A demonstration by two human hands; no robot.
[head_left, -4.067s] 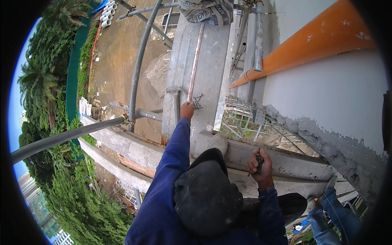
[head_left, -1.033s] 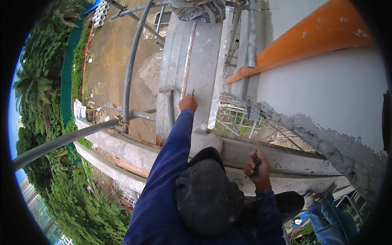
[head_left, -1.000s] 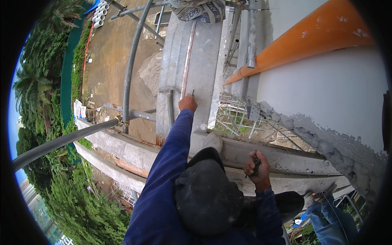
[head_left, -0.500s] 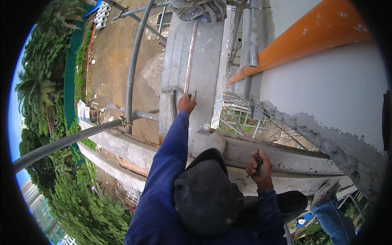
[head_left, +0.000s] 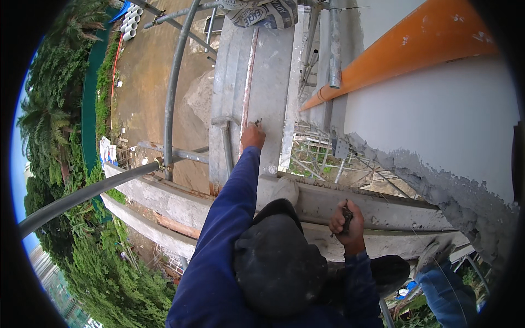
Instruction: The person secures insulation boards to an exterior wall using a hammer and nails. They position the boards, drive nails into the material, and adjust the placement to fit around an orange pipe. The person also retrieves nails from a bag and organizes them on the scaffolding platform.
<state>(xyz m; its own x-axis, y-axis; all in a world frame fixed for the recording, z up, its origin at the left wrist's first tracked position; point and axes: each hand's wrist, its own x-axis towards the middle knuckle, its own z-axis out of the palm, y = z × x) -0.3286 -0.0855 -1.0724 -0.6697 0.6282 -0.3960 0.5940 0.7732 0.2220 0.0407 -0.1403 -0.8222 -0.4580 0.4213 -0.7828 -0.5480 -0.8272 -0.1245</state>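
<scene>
My left hand (head_left: 252, 135) reaches out over a grey concrete ledge (head_left: 270, 82), its fingers closed on a small dark metal piece (head_left: 258, 122) whose kind I cannot make out. Beside those fingers a long, thin whitish-red strip (head_left: 250, 76) runs along the ledge. Closer in, my right hand (head_left: 350, 225) is closed around a dark, lumpy hand-sized object (head_left: 346, 217); its kind is unclear. Between my blue-sleeved arms a dark cap-like shape (head_left: 279, 257) hides part of the planks below.
Pale scaffold planks (head_left: 377, 210) cross below my hands. Grey scaffold tubes (head_left: 178, 82) stand at left. A large orange pipe (head_left: 404, 49) slants along the white wall (head_left: 437, 109) at right. Sacks (head_left: 268, 13) lie at the far end. Someone's jeans leg (head_left: 448, 292) shows lower right.
My left hand has shifted slightly relative to the strip, which now shows past the hand on its near side. My right hand keeps its grip. The whole view has drifted a little.
</scene>
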